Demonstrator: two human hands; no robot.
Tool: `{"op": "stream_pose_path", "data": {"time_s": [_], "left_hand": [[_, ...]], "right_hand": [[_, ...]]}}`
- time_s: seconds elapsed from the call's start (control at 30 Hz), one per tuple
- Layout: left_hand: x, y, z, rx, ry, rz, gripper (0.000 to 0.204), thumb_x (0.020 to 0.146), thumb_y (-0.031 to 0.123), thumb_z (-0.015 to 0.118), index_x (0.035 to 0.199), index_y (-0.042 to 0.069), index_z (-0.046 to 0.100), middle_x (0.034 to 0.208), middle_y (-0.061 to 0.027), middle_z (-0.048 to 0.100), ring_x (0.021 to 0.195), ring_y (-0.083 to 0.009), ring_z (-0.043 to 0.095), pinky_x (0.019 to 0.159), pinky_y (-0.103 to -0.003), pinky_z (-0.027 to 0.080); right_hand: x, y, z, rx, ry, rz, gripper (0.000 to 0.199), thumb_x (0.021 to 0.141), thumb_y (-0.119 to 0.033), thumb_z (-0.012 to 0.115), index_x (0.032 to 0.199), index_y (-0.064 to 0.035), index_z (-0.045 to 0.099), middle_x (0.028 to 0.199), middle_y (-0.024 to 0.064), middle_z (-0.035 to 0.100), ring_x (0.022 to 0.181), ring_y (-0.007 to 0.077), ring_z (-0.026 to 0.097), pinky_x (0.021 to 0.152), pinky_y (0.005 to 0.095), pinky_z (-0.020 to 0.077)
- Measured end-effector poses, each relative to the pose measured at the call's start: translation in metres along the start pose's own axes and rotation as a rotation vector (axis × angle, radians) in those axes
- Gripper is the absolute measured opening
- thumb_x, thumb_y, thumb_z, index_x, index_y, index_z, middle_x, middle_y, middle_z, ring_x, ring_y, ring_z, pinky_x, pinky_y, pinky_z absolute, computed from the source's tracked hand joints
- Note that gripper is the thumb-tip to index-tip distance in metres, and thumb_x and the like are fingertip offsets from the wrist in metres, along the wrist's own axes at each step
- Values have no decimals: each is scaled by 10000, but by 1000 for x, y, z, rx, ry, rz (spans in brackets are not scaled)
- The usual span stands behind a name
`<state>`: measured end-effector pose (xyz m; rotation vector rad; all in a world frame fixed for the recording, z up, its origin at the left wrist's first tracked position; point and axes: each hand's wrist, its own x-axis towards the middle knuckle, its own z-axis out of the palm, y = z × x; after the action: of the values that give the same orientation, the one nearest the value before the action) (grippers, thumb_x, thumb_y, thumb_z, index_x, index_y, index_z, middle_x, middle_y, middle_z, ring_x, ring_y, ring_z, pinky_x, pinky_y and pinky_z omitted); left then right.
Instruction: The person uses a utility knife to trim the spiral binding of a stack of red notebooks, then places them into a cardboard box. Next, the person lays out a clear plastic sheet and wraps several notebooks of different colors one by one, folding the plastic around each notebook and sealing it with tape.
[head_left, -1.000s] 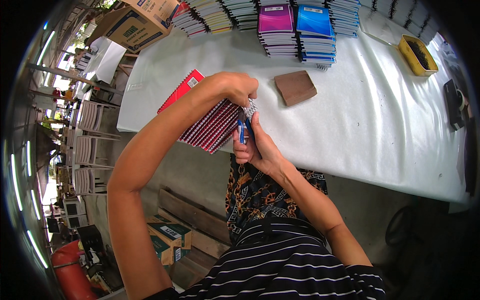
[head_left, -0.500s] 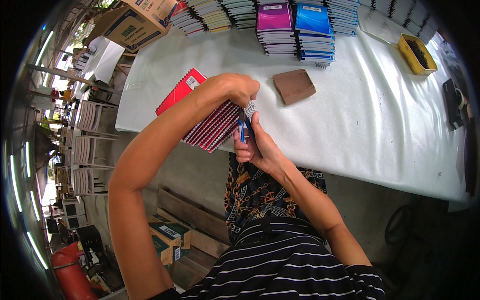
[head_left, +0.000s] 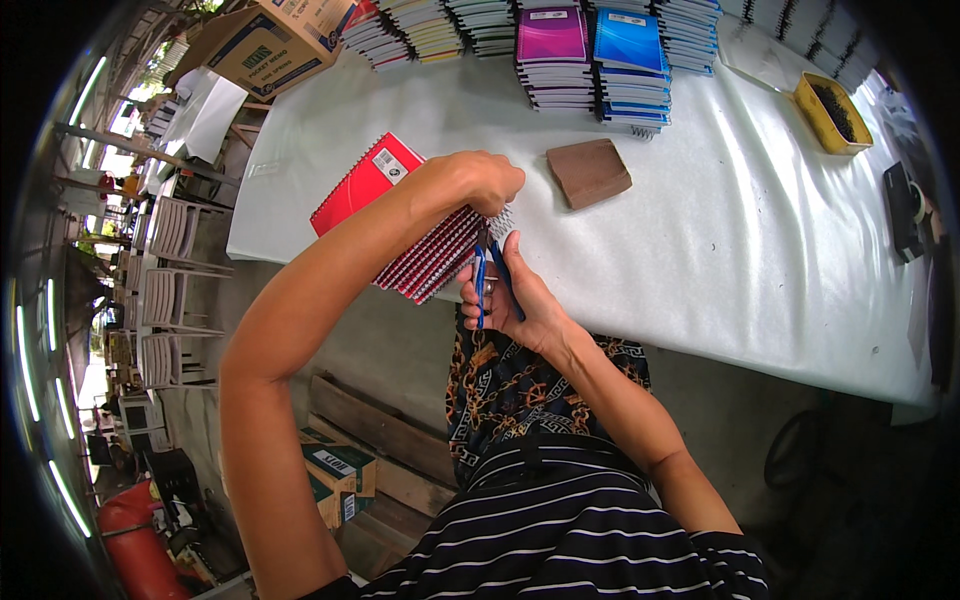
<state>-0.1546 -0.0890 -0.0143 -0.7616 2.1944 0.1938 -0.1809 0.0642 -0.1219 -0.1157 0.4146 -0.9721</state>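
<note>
Near the table's front edge lies a fanned stack of red spiral notebooks (head_left: pixel 365 185), its silver coils facing me. My left hand (head_left: pixel 487 182) reaches across it, fingers curled down at the right end of the coils; what they pinch is hidden. In my right hand (head_left: pixel 520 300) is a pair of blue-handled pliers (head_left: pixel 480 285), handles spread between thumb and fingers. The dark jaws point away from me and meet the coil ends just under my left hand. Whether they grip a wire is too small to tell.
A brown block (head_left: pixel 590 174) lies right of my hands on the white-covered table (head_left: pixel 720 260). Behind stand stacked notebooks with purple (head_left: pixel 553 38) and blue (head_left: pixel 630 42) covers. A yellow tub (head_left: pixel 833 112) of small dark bits and a black tape dispenser (head_left: pixel 905 212) are at the right. A cardboard box (head_left: pixel 265 55) stands back left.
The pliers' handles have spread wider as my right fingers loosened. My left hand has shifted very slightly at the coils, and the head view has moved a little.
</note>
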Motion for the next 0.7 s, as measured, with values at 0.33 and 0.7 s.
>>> {"op": "stream_pose_path", "data": {"time_s": [0.33, 0.7], "left_hand": [[5, 1, 2, 57, -11, 44, 343, 787, 48, 622, 1129, 32, 648, 1167, -181, 638, 1071, -346, 626, 825, -443, 540], [9, 1, 14, -2, 129, 79, 301, 705, 40, 674, 1004, 11, 689, 980, -229, 672, 944, -383, 651, 797, -450, 518]], "right_hand": [[3, 0, -4, 91, -41, -7, 744, 919, -722, 236, 869, -44, 539, 644, 22, 434, 563, 150, 392, 537, 285, 370], [-12, 3, 9, -32, 161, -21, 787, 917, -724, 219, 943, -27, 582, 730, 50, 521, 655, 172, 491, 616, 335, 453]]}}
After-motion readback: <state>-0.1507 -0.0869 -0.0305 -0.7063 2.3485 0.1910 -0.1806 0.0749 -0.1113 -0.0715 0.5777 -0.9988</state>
